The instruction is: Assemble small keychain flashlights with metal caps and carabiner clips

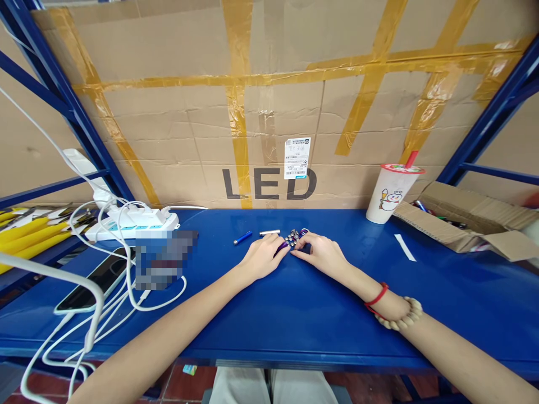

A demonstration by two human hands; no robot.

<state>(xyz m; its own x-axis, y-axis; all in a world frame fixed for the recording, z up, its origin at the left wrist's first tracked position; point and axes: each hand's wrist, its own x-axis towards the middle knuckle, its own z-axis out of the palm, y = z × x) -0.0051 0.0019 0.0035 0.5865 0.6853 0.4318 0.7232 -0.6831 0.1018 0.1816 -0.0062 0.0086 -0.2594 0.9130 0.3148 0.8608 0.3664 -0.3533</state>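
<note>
My left hand [261,257] rests on the blue table [295,314] with its fingers closed round a small purple tube [281,248]. My right hand [320,251] lies just right of it, fingertips pinched at the tube's end, beside a cluster of several small round silver parts [293,235]. A small blue tube [243,238] and a silver tube [270,232] lie just beyond my left hand. What the right fingertips pinch is too small to make out.
A white power strip [135,220] with chargers and white cables [126,280] sits at the left, with a black phone [95,279]. A white drink cup [392,193] and an open cardboard box [467,221] stand at the right. A cardboard wall [269,101] backs the table.
</note>
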